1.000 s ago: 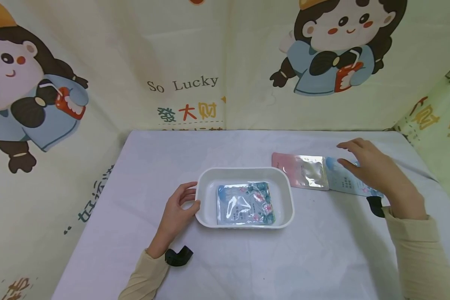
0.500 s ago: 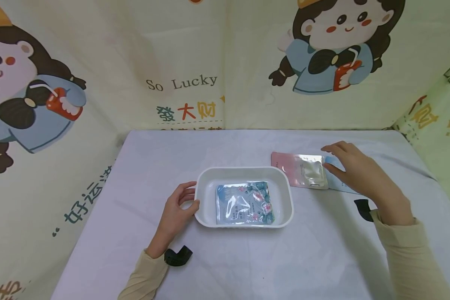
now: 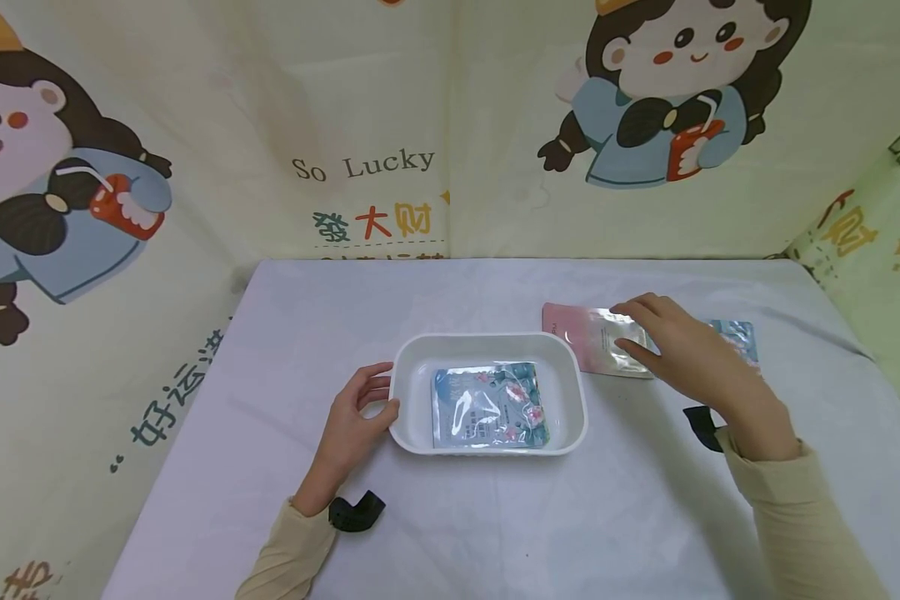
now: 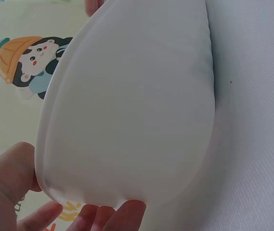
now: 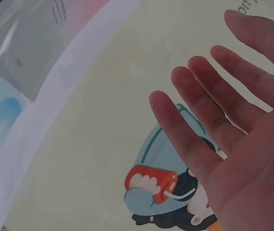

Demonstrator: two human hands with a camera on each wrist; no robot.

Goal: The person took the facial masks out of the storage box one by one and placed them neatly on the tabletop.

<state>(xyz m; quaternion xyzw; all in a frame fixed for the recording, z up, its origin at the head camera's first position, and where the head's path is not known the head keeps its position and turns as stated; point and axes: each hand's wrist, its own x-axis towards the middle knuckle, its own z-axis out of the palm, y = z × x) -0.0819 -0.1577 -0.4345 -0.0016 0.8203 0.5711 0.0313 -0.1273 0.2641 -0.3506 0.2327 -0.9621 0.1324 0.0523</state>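
A white plastic tray stands on the table with a blue floral sheet-mask packet lying flat inside it. My left hand holds the tray's left end, thumb at the rim and fingertips against the outer wall, as the left wrist view shows. My right hand hovers above the packets to the tray's right, fingers apart and holding nothing. Beneath it lie a pink and silver packet and a second blue floral packet. The hand and forearm hide much of that blue packet.
A white cloth covers the table. Behind it hangs a cream curtain with cartoon figures and lettering. Black wrist mounts sit at both sleeves. The pink packet's lower left corner lies behind the tray's right rim.
My right hand has moved left, from over the blue packet toward the silver end of the pink one. My left hand and the tray have stayed in place.
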